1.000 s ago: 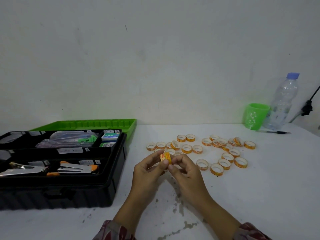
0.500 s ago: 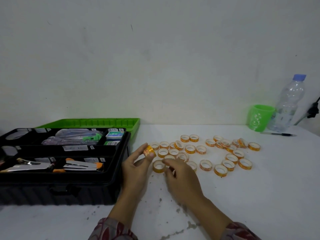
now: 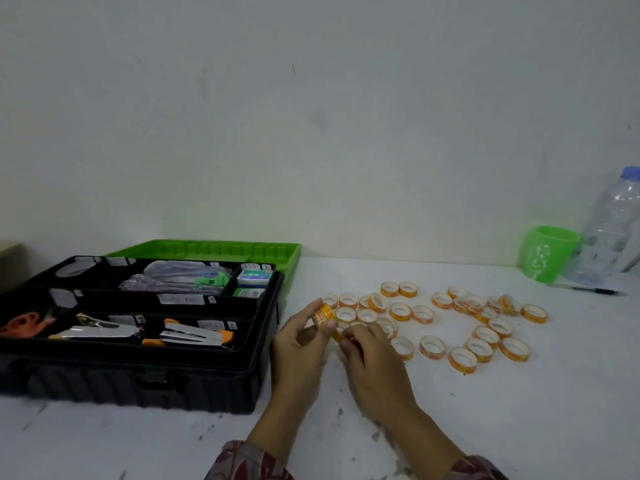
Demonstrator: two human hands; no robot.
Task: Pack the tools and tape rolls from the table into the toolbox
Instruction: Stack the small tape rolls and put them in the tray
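- A person's two bare hands work over a white, scuffed table (image 3: pixel 519 427), seen from above and behind; patterned red sleeves show at the bottom edge.
- The left hand (image 3: pixel 298 344), just left of centre, pinches a small orange tape roll (image 3: pixel 323 313) between thumb and curled fingertips and holds it up off the table.
- The right hand (image 3: pixel 375 365), touching the left, has its fingers curled down and closed on a second tape roll (image 3: pixel 336 336), which is mostly hidden under the fingertips.
- The loose tape rolls (image 3: pixel 485 327), more than twenty orange-and-white rings, lie scattered across the centre and right of the table.
- The open black toolbox (image 3: pixel 138 382) fills the lower left, just beside the left hand, with its green lid (image 3: pixel 207 249) lying back behind it.
- The toolbox compartments hold two staplers (image 3: pixel 194 336), orange-handled scissors (image 3: pixel 24 322), staple boxes (image 3: pixel 254 277) and bagged items (image 3: pixel 173 278).
- At the far right, near the wall, stand a green cup (image 3: pixel 547 252) and a clear plastic bottle (image 3: pixel 613 233), with a pen (image 3: pixel 592 289) lying in front of them.
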